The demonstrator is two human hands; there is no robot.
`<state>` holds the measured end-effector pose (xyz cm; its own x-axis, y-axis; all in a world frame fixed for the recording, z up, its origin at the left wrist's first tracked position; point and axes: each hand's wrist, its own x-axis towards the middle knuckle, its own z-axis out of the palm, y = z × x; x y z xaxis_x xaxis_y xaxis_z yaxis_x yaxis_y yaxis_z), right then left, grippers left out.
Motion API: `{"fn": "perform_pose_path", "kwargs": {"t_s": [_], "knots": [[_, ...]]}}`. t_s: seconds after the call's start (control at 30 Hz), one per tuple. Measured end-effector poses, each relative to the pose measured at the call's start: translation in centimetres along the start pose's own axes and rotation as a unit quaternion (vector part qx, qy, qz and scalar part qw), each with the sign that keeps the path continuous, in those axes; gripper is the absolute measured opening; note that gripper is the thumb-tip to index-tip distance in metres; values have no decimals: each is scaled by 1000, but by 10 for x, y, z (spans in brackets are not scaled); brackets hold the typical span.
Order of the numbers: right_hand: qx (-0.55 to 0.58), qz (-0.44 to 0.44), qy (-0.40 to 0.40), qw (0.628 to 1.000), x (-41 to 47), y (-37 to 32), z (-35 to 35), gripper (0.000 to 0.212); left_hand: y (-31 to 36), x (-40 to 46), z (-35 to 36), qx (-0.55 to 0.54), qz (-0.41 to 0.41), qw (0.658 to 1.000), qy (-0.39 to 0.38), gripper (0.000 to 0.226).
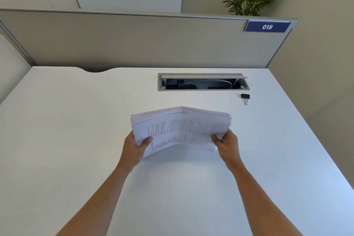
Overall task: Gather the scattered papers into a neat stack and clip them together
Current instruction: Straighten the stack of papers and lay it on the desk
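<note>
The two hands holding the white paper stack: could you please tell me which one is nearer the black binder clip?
The right hand, gripping the stack at its right edge; the clip lies on the white desk beyond it. The left hand holds the opposite edge.

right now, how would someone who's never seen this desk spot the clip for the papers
Start at the open cable slot near the back of the white desk. Just in front of its right end lies the binder clip, small, black, with wire handles, the only loose thing on the desk apart from the papers in both hands.
</note>
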<state>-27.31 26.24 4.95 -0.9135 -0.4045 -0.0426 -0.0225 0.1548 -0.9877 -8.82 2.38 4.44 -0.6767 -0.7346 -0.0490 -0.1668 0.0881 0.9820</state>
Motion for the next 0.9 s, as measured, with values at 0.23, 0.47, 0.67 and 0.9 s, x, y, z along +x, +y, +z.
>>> {"fn": "perform_pose_path", "kwargs": {"t_s": [0.23,0.47,0.67,0.9], "knots": [[2,-3,43,999,-5,-4,5,34,-5,-7,9,-13,15,999,29,37],[-40,37,27,998,-8,17,4,19,-21,-11,12,23,-9,1000,8,39],[-28,57,14,998,-1,14,-2,30,-7,0,10,7,-23,1000,-15,41],[-44,156,4,987,9,19,-9,33,-5,23,8,49,-128,989,-57,46]]}}
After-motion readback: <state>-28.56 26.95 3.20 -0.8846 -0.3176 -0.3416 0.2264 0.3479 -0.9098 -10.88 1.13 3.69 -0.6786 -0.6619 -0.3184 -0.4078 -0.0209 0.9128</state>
